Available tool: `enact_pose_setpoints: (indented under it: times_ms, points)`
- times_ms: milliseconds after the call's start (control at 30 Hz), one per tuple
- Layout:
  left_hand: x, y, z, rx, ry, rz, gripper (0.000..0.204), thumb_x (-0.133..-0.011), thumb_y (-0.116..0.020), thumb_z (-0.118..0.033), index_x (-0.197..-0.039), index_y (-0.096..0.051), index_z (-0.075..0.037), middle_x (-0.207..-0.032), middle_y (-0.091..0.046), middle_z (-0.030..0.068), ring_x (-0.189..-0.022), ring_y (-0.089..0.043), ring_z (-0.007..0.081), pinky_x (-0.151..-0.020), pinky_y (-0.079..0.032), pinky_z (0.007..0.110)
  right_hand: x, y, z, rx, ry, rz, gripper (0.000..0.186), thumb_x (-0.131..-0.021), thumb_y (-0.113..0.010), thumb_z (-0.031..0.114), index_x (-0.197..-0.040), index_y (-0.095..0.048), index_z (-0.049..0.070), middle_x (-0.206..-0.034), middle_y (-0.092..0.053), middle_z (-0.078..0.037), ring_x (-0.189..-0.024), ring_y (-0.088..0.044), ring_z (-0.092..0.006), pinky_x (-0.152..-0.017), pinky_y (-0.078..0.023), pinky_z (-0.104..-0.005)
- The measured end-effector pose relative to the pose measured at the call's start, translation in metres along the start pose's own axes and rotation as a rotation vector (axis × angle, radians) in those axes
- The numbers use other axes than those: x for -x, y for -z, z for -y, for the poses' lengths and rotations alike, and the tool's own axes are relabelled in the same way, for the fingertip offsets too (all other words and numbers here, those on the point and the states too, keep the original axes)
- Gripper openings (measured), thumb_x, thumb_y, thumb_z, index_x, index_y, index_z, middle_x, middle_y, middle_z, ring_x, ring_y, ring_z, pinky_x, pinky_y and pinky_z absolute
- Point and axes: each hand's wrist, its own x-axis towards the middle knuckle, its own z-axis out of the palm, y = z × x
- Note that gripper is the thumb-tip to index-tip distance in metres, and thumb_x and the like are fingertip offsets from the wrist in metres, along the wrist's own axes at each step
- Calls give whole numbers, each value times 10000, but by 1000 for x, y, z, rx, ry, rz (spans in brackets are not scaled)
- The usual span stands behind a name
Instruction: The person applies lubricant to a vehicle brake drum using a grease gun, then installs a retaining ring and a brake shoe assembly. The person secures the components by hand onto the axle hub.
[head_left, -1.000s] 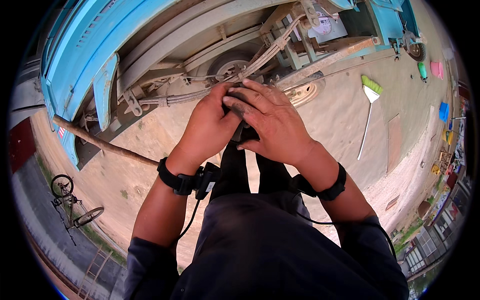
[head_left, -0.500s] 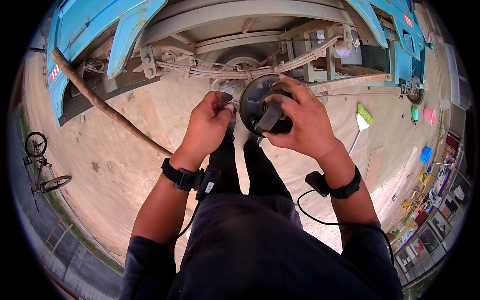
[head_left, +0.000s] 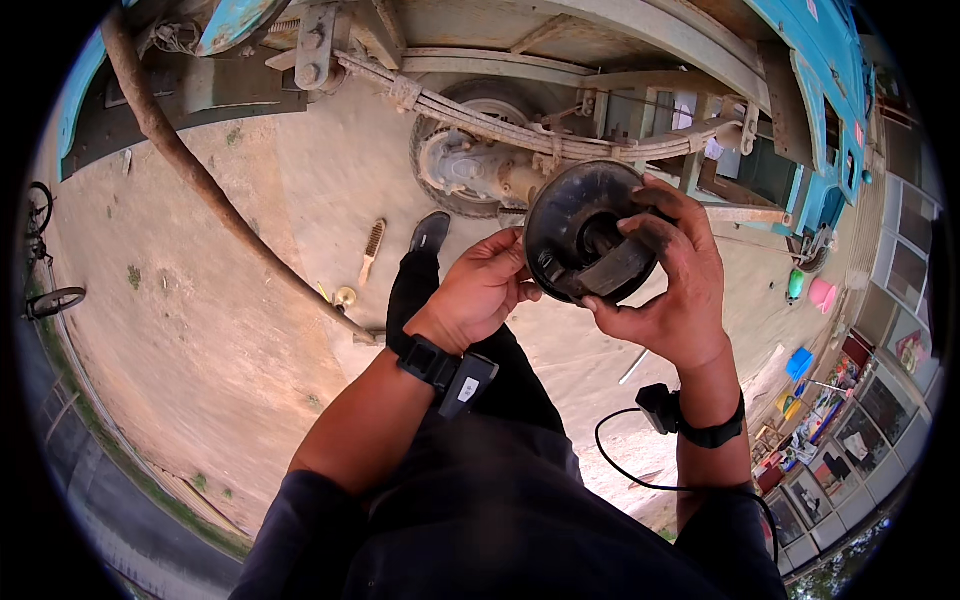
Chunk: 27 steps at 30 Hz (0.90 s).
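A black, bowl-shaped round metal part is held up in front of me, below the truck's leaf spring. My right hand grips its right side, the thumb under the lower edge and dark-smudged fingers bent over the top. A dark flat bar crosses its face between thumb and fingers; I cannot tell whether it is fixed to the part. My left hand is closed at the part's left rim, its thumb and fingers pinching the edge. The far side of the part is hidden.
The leaf spring and a wheel of the blue truck lie ahead. A wooden pole slants down at left. On the ground lie a wire brush and a small brass-coloured round piece. Cables run from my wrist devices.
The round part has moved right and slightly down in my right hand. My left hand, formerly apart, has come to its left rim. My view has shifted, showing the wire brush.
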Motion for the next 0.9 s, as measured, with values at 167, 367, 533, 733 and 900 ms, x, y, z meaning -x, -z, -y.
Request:
enact_pose_setpoints:
  times_ms: [167,367,533,733,900]
  points:
    - [-4,0,3,60,-3,21,180,-1118,-563,-215,-1216,-675,-113,-1029,-729,5,-861,-671,135,-742,-530,313,5,-6,-5,9,30,0,719,-552,-972,204,-1178,-632,114,-1335,-609,-210,-1312,-606,-422,-1034,-548,-501]
    - [-5,7,4,126,94,73,215,-1114,-575,-246,-1242,-679,-109,-982,-730,-18,-830,-646,93,-686,-481,273,4,-8,-2,-32,-21,-28,652,-510,-974,179,-1098,-699,125,-1425,-582,-228,-1237,-653,-379,-1000,-555,-471]
    - [-10,12,8,209,126,181,221,-1115,-570,-241,-1256,-685,-114,-976,-727,-35,-787,-620,68,-639,-438,252,3,-7,-2,-44,-29,-16,651,-512,-977,173,-1101,-703,131,-1462,-560,-228,-1211,-675,-371,-985,-576,-462]
    - [-13,19,9,159,118,224,250,-1114,-560,-209,-1335,-644,-126,-1079,-734,-28,-846,-635,59,-626,-427,240,2,-7,-4,-73,-9,-15,639,-511,-983,181,-1079,-698,108,-1475,-552,-236,-1190,-689,-363,-962,-593,-459]
    - [-10,8,4,136,138,125,266,-1114,-558,-197,-1357,-636,-125,-1132,-744,-17,-880,-656,63,-620,-431,236,8,-8,-11,-131,-33,-33,616,-508,-989,208,-1035,-688,101,-1476,-551,-242,-1164,-694,-363,-958,-592,-457]
